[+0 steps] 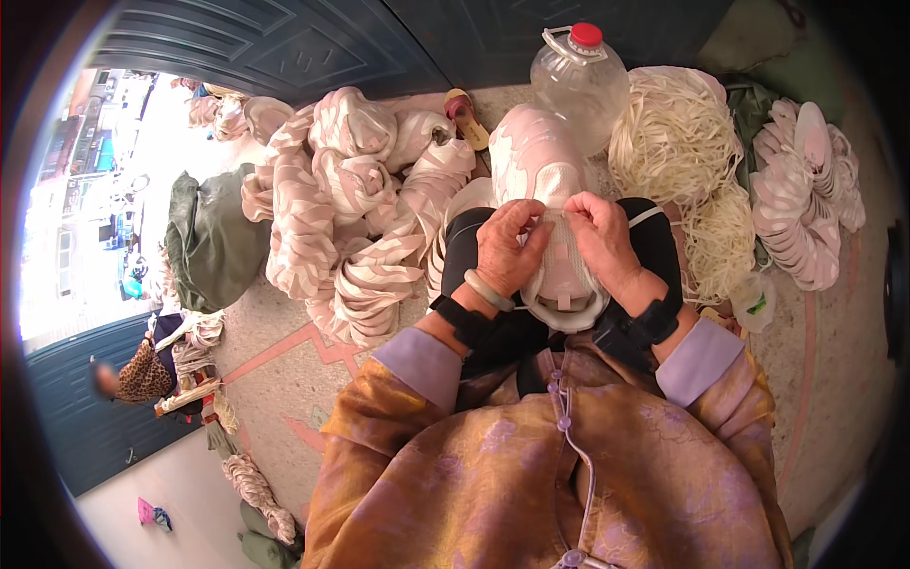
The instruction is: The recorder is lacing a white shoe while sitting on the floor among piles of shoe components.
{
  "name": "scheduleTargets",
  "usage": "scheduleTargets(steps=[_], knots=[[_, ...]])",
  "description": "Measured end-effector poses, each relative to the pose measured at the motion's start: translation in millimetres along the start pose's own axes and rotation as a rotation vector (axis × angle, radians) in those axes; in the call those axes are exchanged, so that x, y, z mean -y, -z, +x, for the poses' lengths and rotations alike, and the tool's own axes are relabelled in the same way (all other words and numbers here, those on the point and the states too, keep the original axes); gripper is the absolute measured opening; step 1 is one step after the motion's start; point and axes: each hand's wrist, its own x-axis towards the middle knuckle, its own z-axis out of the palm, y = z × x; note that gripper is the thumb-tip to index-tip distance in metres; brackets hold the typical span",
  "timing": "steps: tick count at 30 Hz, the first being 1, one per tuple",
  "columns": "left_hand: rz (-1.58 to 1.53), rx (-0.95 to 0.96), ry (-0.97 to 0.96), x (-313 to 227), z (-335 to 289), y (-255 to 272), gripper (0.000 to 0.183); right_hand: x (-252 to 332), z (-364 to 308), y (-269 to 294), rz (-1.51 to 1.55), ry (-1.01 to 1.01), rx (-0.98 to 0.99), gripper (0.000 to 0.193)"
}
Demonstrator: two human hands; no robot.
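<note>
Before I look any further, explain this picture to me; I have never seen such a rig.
There is no machine here: one picture, from a wide, edge-bending camera on a person's head, looking down at their own bare hands. Picture left is their left.

The left hand and right hand come together over a pale shoe, fingertips at its upper part. Whether they pinch a lace or the shoe itself is too small to tell.

On the floor lie bundled shoe parts to the left; ahead, a clear jug with a red cap; to the right, a heap of pale laces.
</note>
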Motion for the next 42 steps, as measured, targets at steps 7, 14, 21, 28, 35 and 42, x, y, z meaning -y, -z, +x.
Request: scheduleTargets(steps=[7, 14, 21, 28, 35, 42], knots=[[0.002, -0.037, 0.007, -3, 0, -3, 0.018, -8, 2, -2, 0.018, 0.037, 0.004, 0.008], [-0.071, -0.036, 0.063, -4, 5, -4, 0.013, -2, -5, 2, 0.179, 0.022, -0.002, 0.010], [-0.086, -0.008, 0.092, -7, 10, -3, 0.010, -3, -2, 1, 0.063, 0.088, -0.003, 0.007], [-0.058, -0.050, 0.024, -1, 15, -11, 0.007, -8, 5, 7, 0.113, 0.056, 0.060, 0.009], [-0.328, -0.132, 0.270, 8, 13, -11, 0.010, 6, 8, 37, 0.063, 0.074, 0.203, 0.015], [-0.269, -0.443, 0.462, 52, -12, 147, 0.008, -8, 4, 58, -0.140, 0.276, 0.200, 0.020]])
